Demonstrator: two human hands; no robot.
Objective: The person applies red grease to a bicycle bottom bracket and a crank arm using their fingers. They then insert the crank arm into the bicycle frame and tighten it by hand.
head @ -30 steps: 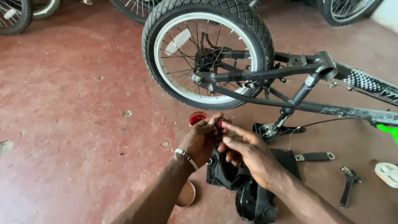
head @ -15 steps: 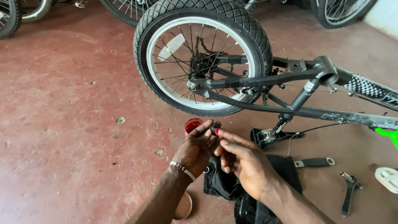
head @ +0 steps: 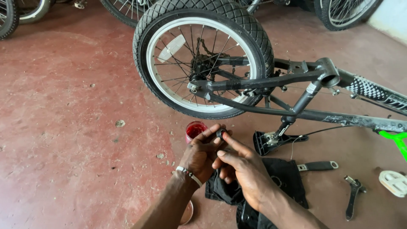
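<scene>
Bare red floor (head: 63, 127) lay open to the left of the hands. The bicycle wheel (head: 203, 59) blocked the way ahead, while the frame (head: 322, 114), black cloth (head: 288, 178) and wrench (head: 352, 195) crowded the right.

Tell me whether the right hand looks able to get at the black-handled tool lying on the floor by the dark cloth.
Probably yes: the black-handled tool lies uncovered on the red floor, right of the right hand, nothing between. That hand is busy, though, on a small dark part with the left hand.

small red tub (head: 195, 129) on floor, white-patterned decal (head: 369, 88) on frame
</scene>
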